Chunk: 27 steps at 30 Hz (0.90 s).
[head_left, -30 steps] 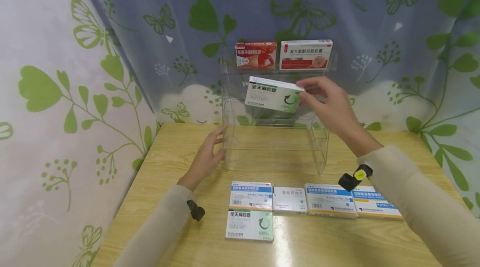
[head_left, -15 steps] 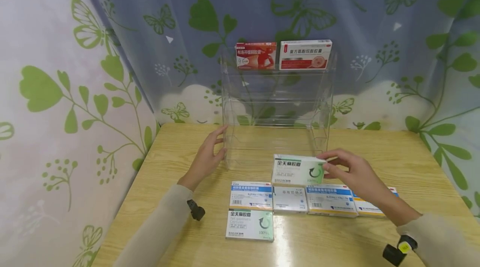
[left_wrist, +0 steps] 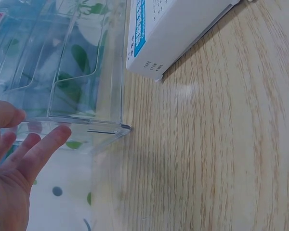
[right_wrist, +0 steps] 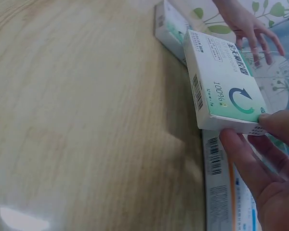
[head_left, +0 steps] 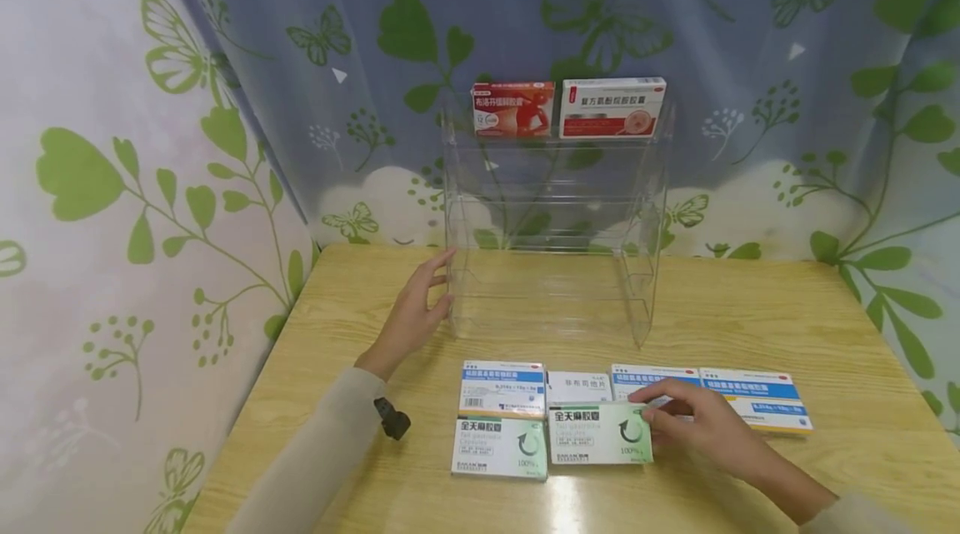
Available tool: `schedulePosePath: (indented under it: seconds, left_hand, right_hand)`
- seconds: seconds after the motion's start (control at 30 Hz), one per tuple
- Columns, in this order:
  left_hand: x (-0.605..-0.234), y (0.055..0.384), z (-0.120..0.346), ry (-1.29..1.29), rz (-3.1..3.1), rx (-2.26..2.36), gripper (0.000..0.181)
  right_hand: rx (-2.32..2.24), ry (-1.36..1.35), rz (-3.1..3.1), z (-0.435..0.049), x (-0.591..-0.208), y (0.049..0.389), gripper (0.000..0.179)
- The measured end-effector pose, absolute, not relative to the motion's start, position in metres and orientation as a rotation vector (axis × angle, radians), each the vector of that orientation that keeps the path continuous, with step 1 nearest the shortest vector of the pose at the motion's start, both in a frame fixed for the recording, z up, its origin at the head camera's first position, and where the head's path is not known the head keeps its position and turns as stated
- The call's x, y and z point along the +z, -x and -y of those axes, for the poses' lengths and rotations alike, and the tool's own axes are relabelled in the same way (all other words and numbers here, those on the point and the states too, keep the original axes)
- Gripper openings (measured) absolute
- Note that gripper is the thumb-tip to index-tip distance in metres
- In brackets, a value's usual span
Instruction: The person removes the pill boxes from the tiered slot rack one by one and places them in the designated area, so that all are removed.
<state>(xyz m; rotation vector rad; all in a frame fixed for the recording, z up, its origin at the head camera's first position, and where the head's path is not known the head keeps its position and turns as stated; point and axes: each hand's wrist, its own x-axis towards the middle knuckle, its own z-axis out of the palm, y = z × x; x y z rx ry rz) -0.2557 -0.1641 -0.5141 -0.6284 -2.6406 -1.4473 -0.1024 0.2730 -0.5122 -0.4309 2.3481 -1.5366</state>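
My right hand (head_left: pixel 705 430) pinches the right end of a white-and-green medicine box (head_left: pixel 596 438) between thumb and fingers. In the right wrist view this box (right_wrist: pixel 221 77) is tilted over the table and casts a shadow. A matching white-and-green box (head_left: pixel 498 449) lies flat just to its left. My left hand (head_left: pixel 408 313) touches the left side of a clear acrylic display rack (head_left: pixel 641 313); in the left wrist view its fingers (left_wrist: pixel 41 154) are fairly straight against the panel. Behind the held box lie a white box (head_left: pixel 577 386) and a blue-and-white box (head_left: pixel 652 377), both partly covered.
Two more blue-and-white boxes lie in that row, one at the left end (head_left: pixel 502 390) and one at the right end (head_left: pixel 753 388). On the rack's top tier stand a red box (head_left: pixel 513 111) and a white-and-red box (head_left: pixel 612 109). A patterned curtain (head_left: pixel 337 159) hangs behind the wooden table (head_left: pixel 750 309).
My right hand has brought the white-and-green box from in front of the rack's middle tier down and toward me, beside its match on the table. My left hand has stayed on the rack.
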Motion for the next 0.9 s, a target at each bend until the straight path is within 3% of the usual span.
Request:
schedulePosePath:
  seconds: [0.5,0.9]
  left_hand:
    - [-0.514,0.257,0.164,0.623,2.641,-1.467,0.08]
    - [-0.514,0.256,0.163,0.624,2.631,-1.459,0.078]
  right_hand:
    - [-1.459,0.469,-2.477,-0.265,-0.537,0.09,0.012]
    - [-1.309,0.504,-2.678,-0.259,-0.539,0.087,0.015]
